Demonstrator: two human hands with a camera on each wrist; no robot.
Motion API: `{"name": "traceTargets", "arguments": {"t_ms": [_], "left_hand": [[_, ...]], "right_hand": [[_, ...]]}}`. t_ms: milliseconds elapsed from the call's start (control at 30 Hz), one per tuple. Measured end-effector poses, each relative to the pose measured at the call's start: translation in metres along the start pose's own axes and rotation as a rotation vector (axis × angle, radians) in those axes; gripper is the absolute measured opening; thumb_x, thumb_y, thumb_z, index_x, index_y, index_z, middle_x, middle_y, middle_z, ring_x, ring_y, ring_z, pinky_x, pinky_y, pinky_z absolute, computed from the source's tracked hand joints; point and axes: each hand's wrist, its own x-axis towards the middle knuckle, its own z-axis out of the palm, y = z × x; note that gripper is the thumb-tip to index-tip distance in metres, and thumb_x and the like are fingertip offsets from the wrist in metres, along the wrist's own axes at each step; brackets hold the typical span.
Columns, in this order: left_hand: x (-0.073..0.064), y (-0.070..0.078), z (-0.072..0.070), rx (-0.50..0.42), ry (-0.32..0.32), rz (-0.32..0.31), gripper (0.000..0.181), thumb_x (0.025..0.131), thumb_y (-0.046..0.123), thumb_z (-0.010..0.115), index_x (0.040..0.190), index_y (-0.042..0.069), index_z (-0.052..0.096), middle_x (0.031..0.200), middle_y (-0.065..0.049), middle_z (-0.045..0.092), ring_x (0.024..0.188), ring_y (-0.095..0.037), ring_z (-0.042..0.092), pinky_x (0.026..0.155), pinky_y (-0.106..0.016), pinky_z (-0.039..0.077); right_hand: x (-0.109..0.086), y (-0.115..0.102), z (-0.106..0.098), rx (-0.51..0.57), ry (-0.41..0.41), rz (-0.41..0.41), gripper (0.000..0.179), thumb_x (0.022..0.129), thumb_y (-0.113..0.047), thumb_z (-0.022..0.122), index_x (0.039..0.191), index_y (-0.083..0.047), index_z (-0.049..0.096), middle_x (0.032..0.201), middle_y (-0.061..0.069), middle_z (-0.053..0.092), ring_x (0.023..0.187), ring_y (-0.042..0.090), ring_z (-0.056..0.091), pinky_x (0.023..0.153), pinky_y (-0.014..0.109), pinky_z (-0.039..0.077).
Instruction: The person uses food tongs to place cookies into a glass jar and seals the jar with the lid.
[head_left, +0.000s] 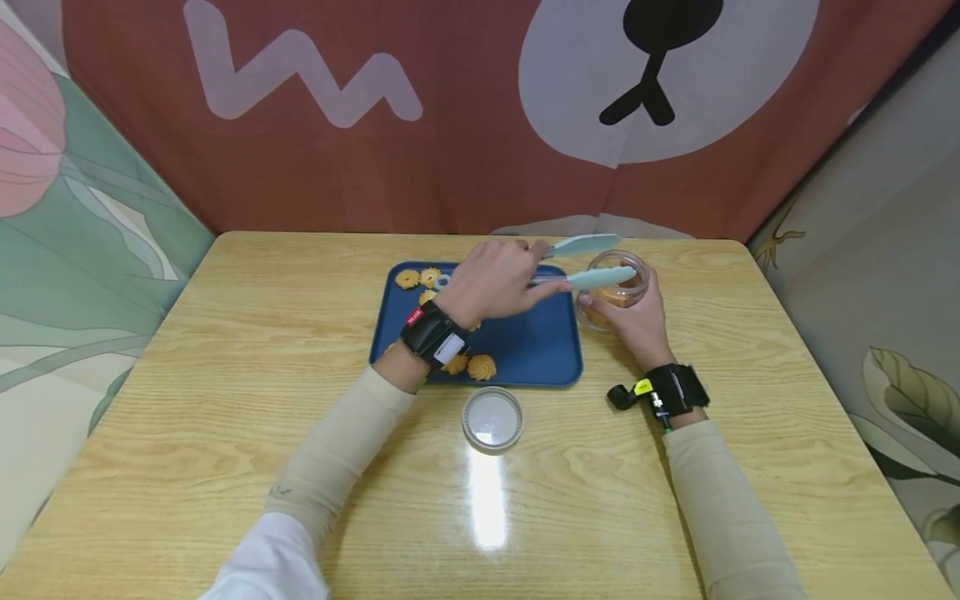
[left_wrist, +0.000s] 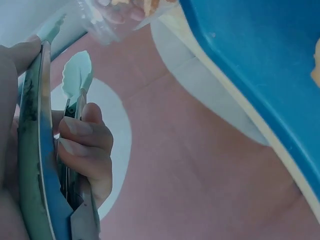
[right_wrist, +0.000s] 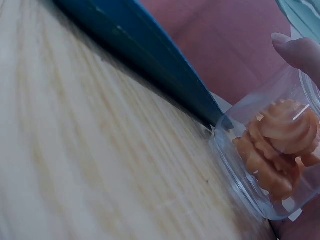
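My left hand (head_left: pixel 495 282) reaches across the tray and grips a pair of tongs (head_left: pixel 588 277) with pale mint tips. The two tips are spread apart at the mouth of a clear jar (head_left: pixel 597 322), with no cookie between them. In the left wrist view, curled fingers (left_wrist: pixel 87 155) wrap one metal arm of the tongs. My right hand (head_left: pixel 637 321) holds the jar by its side, just right of the tray. Several swirled golden cookies (right_wrist: pixel 285 130) lie inside the jar, seen through its wall in the right wrist view.
A blue tray (head_left: pixel 536 346) lies on the wooden table (head_left: pixel 225 400). Swirled cookies (head_left: pixel 482 367) sit along its front edge and ring-shaped cookies (head_left: pixel 407 278) at its far left corner, partly hidden by my left arm. A round clear lid (head_left: pixel 492 419) rests in front of the tray.
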Motion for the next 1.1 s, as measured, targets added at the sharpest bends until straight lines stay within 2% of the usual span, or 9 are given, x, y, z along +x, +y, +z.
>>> {"name": "traceTargets", "arguments": {"t_ms": [267, 433, 600, 767, 1000, 1100], "left_hand": [[-0.019, -0.003, -0.018, 0.006, -0.001, -0.011, 0.071, 0.089, 0.067, 0.039, 0.122, 0.006, 0.056, 0.061, -0.001, 0.045, 0.045, -0.012, 0.043, 0.039, -0.026, 0.033], [-0.034, -0.009, -0.024, 0.0, -0.002, -0.039, 0.073, 0.088, 0.068, 0.04, 0.124, 0.006, 0.055, 0.063, -0.002, 0.045, 0.044, -0.013, 0.043, 0.038, -0.028, 0.031], [-0.049, -0.018, -0.023, -0.003, 0.017, -0.061, 0.069, 0.088, 0.065, 0.047, 0.12, 0.005, 0.057, 0.06, -0.003, 0.045, 0.042, -0.015, 0.042, 0.036, -0.029, 0.029], [-0.064, -0.028, -0.019, 0.014, 0.065, -0.054, 0.067, 0.087, 0.063, 0.049, 0.117, 0.004, 0.059, 0.057, -0.002, 0.044, 0.038, -0.013, 0.039, 0.034, -0.029, 0.03], [-0.091, -0.032, -0.016, 0.039, 0.036, -0.039, 0.069, 0.087, 0.063, 0.049, 0.118, 0.003, 0.06, 0.053, 0.0, 0.041, 0.034, -0.012, 0.034, 0.032, -0.03, 0.029], [-0.102, -0.032, -0.015, 0.057, 0.036, -0.021, 0.068, 0.086, 0.063, 0.051, 0.114, 0.003, 0.061, 0.053, 0.0, 0.041, 0.035, -0.012, 0.035, 0.031, -0.029, 0.031]], "right_hand": [[-0.001, 0.002, -0.001, -0.045, 0.009, 0.01, 0.084, 0.07, -0.024, 0.084, 0.137, -0.019, 0.034, 0.132, 0.009, 0.042, 0.114, 0.019, 0.041, 0.092, 0.035, 0.035], [0.0, 0.002, -0.001, -0.057, 0.008, 0.011, 0.083, 0.07, -0.025, 0.084, 0.137, -0.017, 0.035, 0.127, 0.007, 0.048, 0.114, 0.02, 0.044, 0.094, 0.036, 0.037], [-0.001, 0.001, -0.001, -0.048, 0.004, 0.011, 0.081, 0.07, -0.025, 0.084, 0.135, -0.02, 0.036, 0.127, 0.009, 0.051, 0.114, 0.018, 0.046, 0.091, 0.032, 0.041], [-0.001, 0.001, -0.001, -0.046, -0.001, 0.012, 0.083, 0.07, -0.024, 0.084, 0.137, -0.015, 0.035, 0.127, 0.01, 0.05, 0.115, 0.018, 0.045, 0.09, 0.029, 0.042], [-0.01, -0.029, 0.003, -0.031, -0.019, 0.024, 0.078, 0.072, -0.021, 0.083, 0.134, -0.015, 0.036, 0.129, 0.02, 0.047, 0.117, 0.028, 0.043, 0.089, 0.028, 0.042], [-0.01, -0.032, 0.004, -0.035, -0.023, 0.027, 0.076, 0.073, -0.021, 0.082, 0.134, -0.017, 0.036, 0.129, 0.021, 0.047, 0.117, 0.028, 0.043, 0.089, 0.028, 0.041]]}}
